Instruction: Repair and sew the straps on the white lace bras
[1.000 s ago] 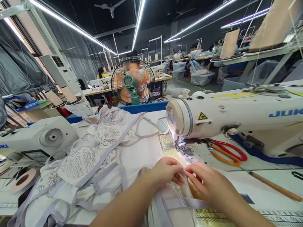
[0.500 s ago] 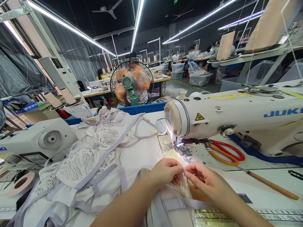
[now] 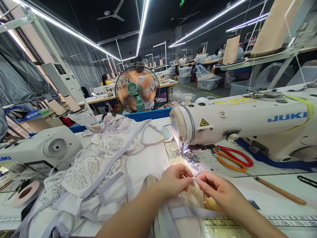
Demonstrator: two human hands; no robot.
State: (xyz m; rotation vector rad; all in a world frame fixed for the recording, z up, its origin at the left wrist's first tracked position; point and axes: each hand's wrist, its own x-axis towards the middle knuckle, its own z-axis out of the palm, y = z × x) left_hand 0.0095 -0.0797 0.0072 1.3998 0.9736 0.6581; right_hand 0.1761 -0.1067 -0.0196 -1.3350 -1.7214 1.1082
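Note:
My left hand (image 3: pixel 176 181) and my right hand (image 3: pixel 215 188) meet in front of the sewing machine needle area, fingertips pinched together. Between them is a small whitish piece (image 3: pixel 195 179), too small to name, with both hands closed on it. Below my wrists lies a pale bra (image 3: pixel 184 229) with a grey-lilac strap (image 3: pixel 187 211) and slider. The white JUKI sewing machine (image 3: pixel 239 119) stands just beyond my hands, its lamp lit over the needle plate.
Left of my arms, white lace bras (image 3: pixel 85 173) lie heaped. Orange-and-red-handled scissors (image 3: pixel 232 158) and a wooden-handled tool (image 3: pixel 280 191) lie to the right. A ruler tape (image 3: pixel 294 222) runs along the front edge. A second machine (image 3: pixel 52 147) and a fan (image 3: pixel 137 88) stand farther off.
Both hands stay together; the whitish piece between the fingertips now shows more clearly. My left fingers have shifted slightly. The camera view has turned a little to the right.

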